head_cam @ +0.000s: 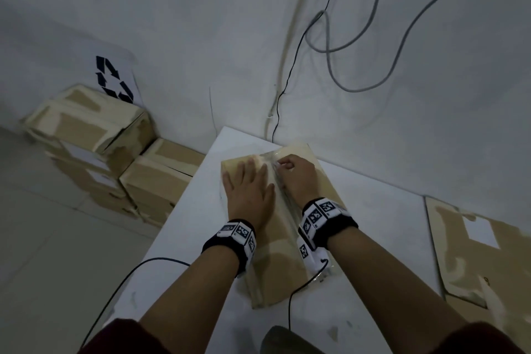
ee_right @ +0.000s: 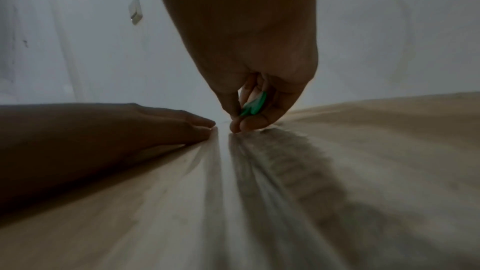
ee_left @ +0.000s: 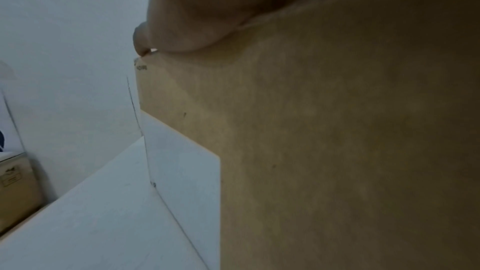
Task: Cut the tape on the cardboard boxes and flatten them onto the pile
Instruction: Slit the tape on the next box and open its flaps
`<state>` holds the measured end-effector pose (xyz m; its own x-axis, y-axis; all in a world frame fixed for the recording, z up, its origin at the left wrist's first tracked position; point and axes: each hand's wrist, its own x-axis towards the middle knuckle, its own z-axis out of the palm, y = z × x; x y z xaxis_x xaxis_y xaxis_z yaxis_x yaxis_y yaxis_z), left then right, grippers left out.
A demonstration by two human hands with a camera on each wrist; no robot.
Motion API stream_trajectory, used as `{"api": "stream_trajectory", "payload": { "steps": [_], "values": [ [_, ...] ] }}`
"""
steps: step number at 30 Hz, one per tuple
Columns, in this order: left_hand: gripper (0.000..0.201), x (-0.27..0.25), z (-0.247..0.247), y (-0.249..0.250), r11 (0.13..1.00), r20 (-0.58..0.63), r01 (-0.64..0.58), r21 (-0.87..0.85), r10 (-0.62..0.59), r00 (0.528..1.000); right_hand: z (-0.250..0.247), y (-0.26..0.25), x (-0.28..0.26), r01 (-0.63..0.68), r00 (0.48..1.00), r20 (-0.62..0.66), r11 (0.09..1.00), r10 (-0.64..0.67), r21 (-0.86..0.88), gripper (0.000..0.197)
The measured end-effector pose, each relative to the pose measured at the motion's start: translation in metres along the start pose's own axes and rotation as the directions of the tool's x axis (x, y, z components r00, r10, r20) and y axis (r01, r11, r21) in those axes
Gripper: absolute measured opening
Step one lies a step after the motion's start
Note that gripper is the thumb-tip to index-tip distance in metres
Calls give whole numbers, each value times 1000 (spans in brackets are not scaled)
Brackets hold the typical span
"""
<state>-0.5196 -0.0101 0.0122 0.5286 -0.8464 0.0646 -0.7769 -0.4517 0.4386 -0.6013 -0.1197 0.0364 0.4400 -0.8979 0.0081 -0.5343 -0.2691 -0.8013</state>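
Observation:
A closed cardboard box (head_cam: 267,264) stands on the white table (head_cam: 373,224), a strip of clear tape (head_cam: 283,198) running down its top seam. My left hand (head_cam: 247,184) lies flat with straight fingers on the left top flap (ee_left: 337,130). My right hand (head_cam: 296,174) is curled at the far end of the seam and pinches a small green cutter (ee_right: 254,104), its tip down on the tape (ee_right: 223,171). In the right wrist view the left hand (ee_right: 155,128) rests beside the seam. The blade itself is hidden by the fingers.
Several taped boxes (head_cam: 115,152) are stacked on the floor at the left under a recycling sign (head_cam: 115,79). A flattened cardboard pile (head_cam: 482,250) lies on the table's right side. Cables (head_cam: 324,37) hang down the wall behind; a wrist cable (head_cam: 129,276) trails off the table's near-left edge.

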Motion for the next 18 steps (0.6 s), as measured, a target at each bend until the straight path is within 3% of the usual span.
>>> {"api": "stream_trajectory", "payload": {
  "steps": [18],
  "values": [
    [51, 2, 3, 4, 999, 17, 11, 44, -12, 1000, 4, -8, 5, 83, 997, 26, 965, -79, -248, 12]
  ]
}}
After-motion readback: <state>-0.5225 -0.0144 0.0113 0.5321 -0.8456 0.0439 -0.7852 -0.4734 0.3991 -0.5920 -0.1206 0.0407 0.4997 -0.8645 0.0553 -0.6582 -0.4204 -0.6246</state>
